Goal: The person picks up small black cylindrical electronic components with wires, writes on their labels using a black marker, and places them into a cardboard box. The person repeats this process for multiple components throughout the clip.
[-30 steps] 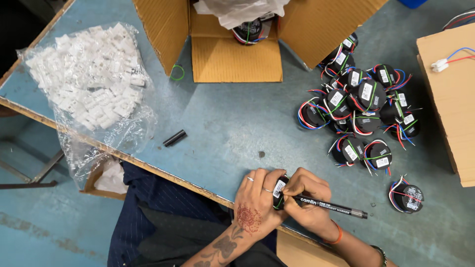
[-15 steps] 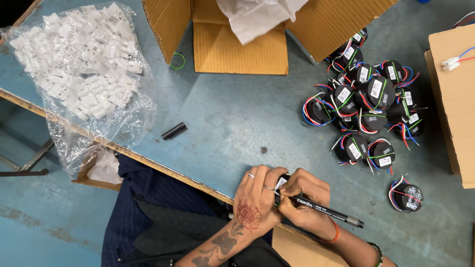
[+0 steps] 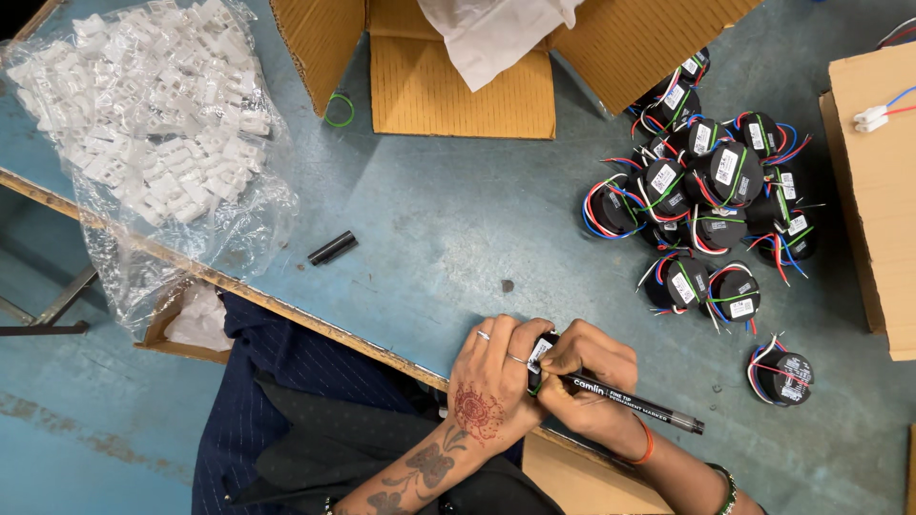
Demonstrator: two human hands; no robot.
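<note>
My left hand (image 3: 491, 381) is closed around a small round black part with a white label (image 3: 540, 355) at the near edge of the blue table (image 3: 448, 229). My right hand (image 3: 592, 381) grips a black marker pen (image 3: 630, 401) with its tip pressed to that label. The pen's body points to the right. The pen's black cap (image 3: 332, 248) lies on the table to the left, apart from both hands. Most of the held part is hidden by my fingers.
A heap of several black round parts with coloured wires (image 3: 711, 191) lies at the right, one lone part (image 3: 782, 374) nearer. A clear bag of white plastic connectors (image 3: 153, 124) fills the left. An open cardboard box (image 3: 458, 76) stands at the back, another carton (image 3: 883, 191) at the far right.
Both hands have stayed together on the part and pen, shifting only slightly; the camera has tilted, so the table's things sit a little differently in view.
</note>
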